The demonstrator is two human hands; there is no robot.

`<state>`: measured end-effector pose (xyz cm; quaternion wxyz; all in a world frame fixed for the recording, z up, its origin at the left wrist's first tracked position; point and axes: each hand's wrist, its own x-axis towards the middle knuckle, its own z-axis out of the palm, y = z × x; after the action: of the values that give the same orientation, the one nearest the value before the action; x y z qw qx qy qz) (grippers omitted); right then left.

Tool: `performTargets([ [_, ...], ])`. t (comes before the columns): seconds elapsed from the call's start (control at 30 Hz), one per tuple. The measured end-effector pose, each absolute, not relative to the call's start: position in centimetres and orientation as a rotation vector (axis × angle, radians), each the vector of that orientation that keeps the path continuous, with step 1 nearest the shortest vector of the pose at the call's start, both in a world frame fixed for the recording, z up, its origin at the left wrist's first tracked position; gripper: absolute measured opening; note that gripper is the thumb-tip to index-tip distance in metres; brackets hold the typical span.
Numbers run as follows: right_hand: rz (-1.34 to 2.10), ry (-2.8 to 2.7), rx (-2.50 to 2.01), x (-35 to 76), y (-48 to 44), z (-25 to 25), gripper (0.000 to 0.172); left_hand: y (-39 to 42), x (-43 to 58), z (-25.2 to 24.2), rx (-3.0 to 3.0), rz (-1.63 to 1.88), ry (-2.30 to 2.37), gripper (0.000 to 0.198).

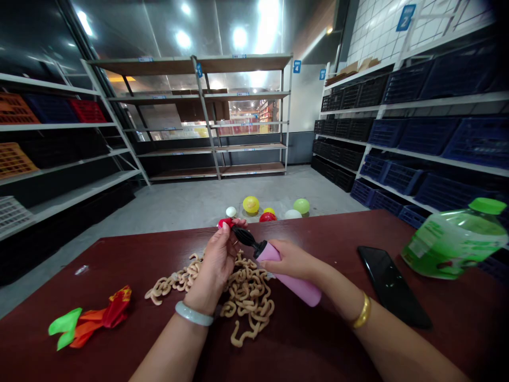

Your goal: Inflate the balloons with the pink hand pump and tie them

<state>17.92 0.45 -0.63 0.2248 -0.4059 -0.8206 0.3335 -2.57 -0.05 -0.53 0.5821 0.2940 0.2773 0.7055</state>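
A pink hand balloon pump (pixel 298 286) with a black nozzle end slants above the table, and my right hand (pixel 288 257) is wrapped round its barrel near the black collar. My left hand (pixel 222 246) pinches a small red balloon (pixel 225 222), limp and uninflated, at the nozzle's tip. Whether the balloon's neck is fully over the nozzle is hidden by my fingers. Beneath both hands lies a heap of tan chain-like links (pixel 250 297), partly covered by my left wrist.
Limp green, orange and red pieces (pixel 91 321) lie at the table's left. A black phone (pixel 392 286) and a green-capped bottle (pixel 453 244) are at right. Several inflated balloons (pixel 251 205) rest on the floor beyond the table (pixel 159 345). Shelves (pixel 246 170) with crates (pixel 421 135) surround the room.
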Motion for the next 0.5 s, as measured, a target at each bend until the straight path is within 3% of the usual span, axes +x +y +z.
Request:
performTargets([
  [0.5, 0.956, -2.251, -1.051, 18.17, 0.53, -0.37, 0.034, -0.56, -2.94, -0.28, 0.756, 1.556, 0.843, 0.029],
])
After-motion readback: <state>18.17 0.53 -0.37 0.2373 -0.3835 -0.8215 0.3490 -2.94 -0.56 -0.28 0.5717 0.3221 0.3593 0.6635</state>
